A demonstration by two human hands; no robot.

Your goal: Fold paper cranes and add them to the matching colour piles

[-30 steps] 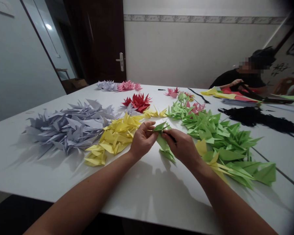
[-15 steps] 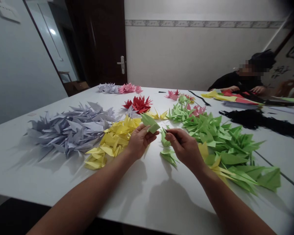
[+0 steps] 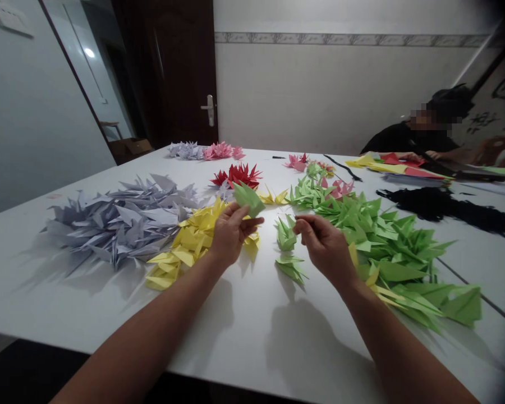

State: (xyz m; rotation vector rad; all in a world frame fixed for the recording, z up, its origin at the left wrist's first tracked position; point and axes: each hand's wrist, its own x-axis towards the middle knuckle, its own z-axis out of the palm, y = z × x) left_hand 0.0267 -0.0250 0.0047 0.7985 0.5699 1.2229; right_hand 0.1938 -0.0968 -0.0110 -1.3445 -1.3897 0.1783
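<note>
My left hand [image 3: 231,230] holds a green folded paper crane [image 3: 248,200] between thumb and fingers, raised above the table. To its right, my right hand [image 3: 323,242] is closed in a pinch; what sits between the fingertips is too small to make out. Two other green paper cranes [image 3: 291,268] lie one behind the other on the white table, just left of my right hand. Yellow paper cranes [image 3: 193,238] spread beneath and beside my left hand. A large heap of green paper cranes [image 3: 389,247] stretches along the right of my right hand.
Pale lilac paper cranes [image 3: 122,224] are heaped at left, with red ones [image 3: 238,177] and pink ones [image 3: 219,151] farther back. Black thread [image 3: 446,207] lies at right. Another person in black [image 3: 393,137] sits at the far right beside coloured paper sheets [image 3: 412,171].
My left hand has moved left with the green paper crane. My right hand has shifted slightly right, so the gap between them has widened.
</note>
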